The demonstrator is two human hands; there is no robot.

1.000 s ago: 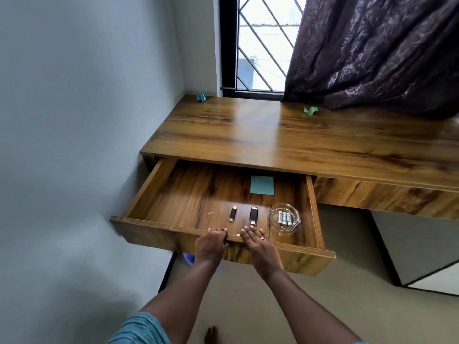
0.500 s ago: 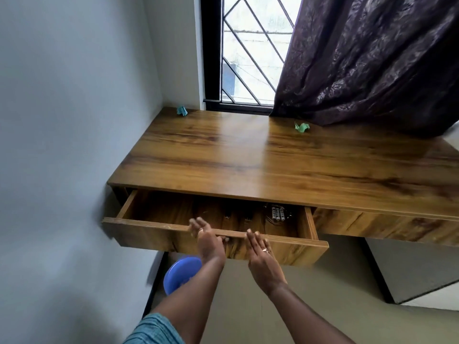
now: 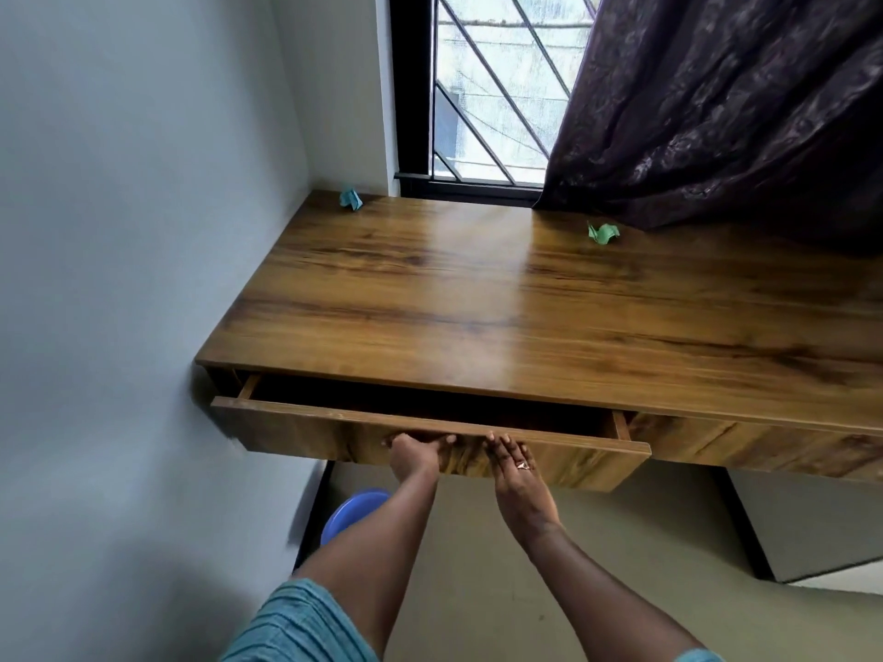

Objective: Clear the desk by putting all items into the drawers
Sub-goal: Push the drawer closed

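The wooden desk (image 3: 525, 317) has its left drawer (image 3: 296, 430) pulled out only a narrow gap, and its inside is dark. My left hand (image 3: 414, 455) and my right hand (image 3: 513, 465) both press flat against the drawer front, fingers straight and side by side near its middle. A ring shows on my right hand. Two small crumpled papers lie on the desk top: a teal paper (image 3: 350, 199) in the far left corner and a green paper (image 3: 603, 232) near the curtain. The things inside the drawer are hidden.
A grey wall (image 3: 134, 279) runs along the desk's left side. A barred window (image 3: 492, 97) and a dark curtain (image 3: 726, 107) stand behind the desk. A blue basin (image 3: 351, 511) sits on the floor below the drawer. A second drawer front (image 3: 764, 451) lies to the right.
The drawer has slid in from wide open to a narrow gap under both hands. The sticky note, USB sticks and bowl of batteries inside have gone out of sight.
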